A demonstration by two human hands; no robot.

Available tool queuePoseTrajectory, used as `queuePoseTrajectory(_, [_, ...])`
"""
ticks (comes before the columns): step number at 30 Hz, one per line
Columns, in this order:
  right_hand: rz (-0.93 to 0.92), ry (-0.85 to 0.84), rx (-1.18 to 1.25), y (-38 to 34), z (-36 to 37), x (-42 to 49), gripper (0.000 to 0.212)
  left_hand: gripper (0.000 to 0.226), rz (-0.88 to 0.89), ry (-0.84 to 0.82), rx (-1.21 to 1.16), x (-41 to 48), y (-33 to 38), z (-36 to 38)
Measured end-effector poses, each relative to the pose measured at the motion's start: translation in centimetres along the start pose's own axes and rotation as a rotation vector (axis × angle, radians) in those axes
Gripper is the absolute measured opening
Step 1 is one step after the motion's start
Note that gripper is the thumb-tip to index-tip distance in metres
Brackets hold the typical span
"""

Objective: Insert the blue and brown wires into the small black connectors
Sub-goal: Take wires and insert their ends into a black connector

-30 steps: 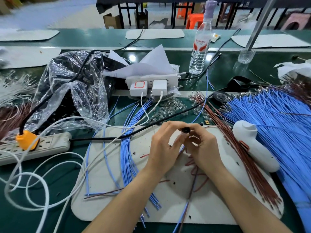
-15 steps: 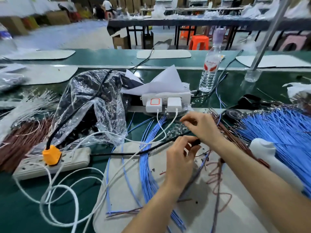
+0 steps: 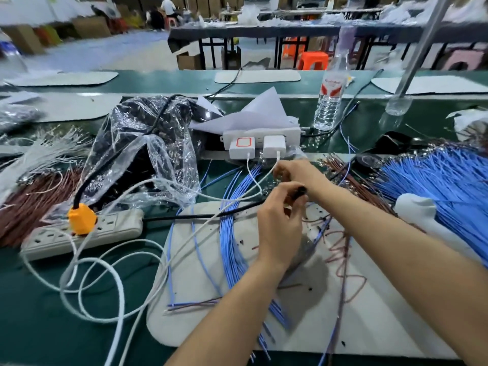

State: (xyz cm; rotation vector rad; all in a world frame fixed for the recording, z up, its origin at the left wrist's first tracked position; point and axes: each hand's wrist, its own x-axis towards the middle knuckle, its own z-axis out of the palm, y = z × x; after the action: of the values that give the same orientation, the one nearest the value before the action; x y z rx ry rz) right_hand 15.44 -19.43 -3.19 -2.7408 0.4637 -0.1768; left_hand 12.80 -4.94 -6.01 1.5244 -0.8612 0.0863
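Looking down on a green bench top (image 3: pixel 31 313) that is filling the frame from the middle downward. Noting a blurred workshop across the upper frame: dark tables, cardboard boxes, an orange stool (image 3: pixel 313 60).

Recording a pale grey mat (image 3: pixel 369 326) lying lower centre. Logging blue wires (image 3: pixel 435 186) fanning in a heap along the right edge and brown wires (image 3: pixel 31 202) piling at the left edge. More blue strands are running down the middle of the mat.

Logging a white cable (image 3: pixel 105 273) looping lower left, beside a grey power strip (image 3: pixel 79 233) carrying an orange plug (image 3: pixel 81 218). Noting a black cable (image 3: pixel 200 215) crossing from the strip toward the hands. Noting two white chargers (image 3: pixel 257 146) sitting plugged in at upper centre, under folded white paper (image 3: pixel 253 114).

Observing the left hand (image 3: pixel 280 228) at centre, over the mat's top edge, pinching the small black connector (image 3: pixel 301 191) between thumb and forefinger. Seeing thin blue and brown leads trailing from below it to the bottom edge. Observing the right hand (image 3: pixel 298 173) just above, fingers curling downward below the chargers. Blur is hiding its fingertips, so not managing to tell whether anything is being held.

Checking containers: a crumpled clear plastic bag (image 3: pixel 148 154), upper left of centre, enclosing dark items too indistinct to identify; a water bottle (image 3: pixel 330 101) standing upright, upper right of centre, holding clear water.
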Motion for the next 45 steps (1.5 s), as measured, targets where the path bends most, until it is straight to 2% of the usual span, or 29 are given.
queuePoseTrajectory(4, [-0.045, 0.092, -0.02, 0.5, 0.7, -1.5, 0.021, 0.018, 0.007, 0.007, 0.012, 0.0, 0.0, 0.0])
queuePoseTrajectory(8, [0.061, 0.013, -0.026, 0.6, 0.6, -1.3, 0.035, 0.018, 0.034, -0.034, 0.035, -0.2, -0.1, 0.3])
queuePoseTrajectory(10, [0.121, -0.013, 0.027, 0.5, 0.4, -1.1, 0.031, 0.018, 0.039, -0.037, 0.056, -0.1, -0.2, 0.3])
queuePoseTrajectory(13, [0.117, 0.001, 0.06, 0.3, 0.2, -0.9, 0.02, 0.018, 0.022, -0.027, 0.048, 0.1, -0.4, 0.1])
queuePoseTrajectory(17, [0.105, -0.073, -0.038, 0.2, 0.0, -0.8, 0.029, 0.018, 0.016, -0.046, 0.052, 0.1, -0.5, 0.2])
queuePoseTrajectory(26, [0.054, -0.006, -0.018, 0.6, 0.8, -0.9, 0.019, 0.016, 0.018, -0.05, 0.057, 0.2, -0.5, 0.2])
queuePoseTrajectory(28, [0.051, 0.05, 0.087, 0.6, 0.7, -1.2, 0.014, 0.016, 0.012, -0.052, 0.05, 0.2, -0.5, 0.2])
queuePoseTrajectory(31, [0.115, 0.274, 0.449, 0.7, -0.3, -2.8, 0.004, 0.015, 0.016, -0.053, 0.046, 0.2, -0.4, 0.0])
queuePoseTrajectory(33, [0.168, 0.377, 0.649, 1.3, -1.3, -4.8, 0.01, 0.014, -0.005, -0.041, 0.034, 0.3, -0.3, -0.2])
queuePoseTrajectory(38, [0.175, 0.281, 0.872, 1.8, -1.3, -10.7, 0.019, 0.015, -0.035, -0.062, -0.026, 0.2, 0.2, 0.0])
queuePoseTrajectory(45, [0.117, 0.284, 1.071, 2.2, -0.7, -12.5, 0.028, 0.016, -0.012, -0.196, -0.109, -0.7, 1.1, 0.7])
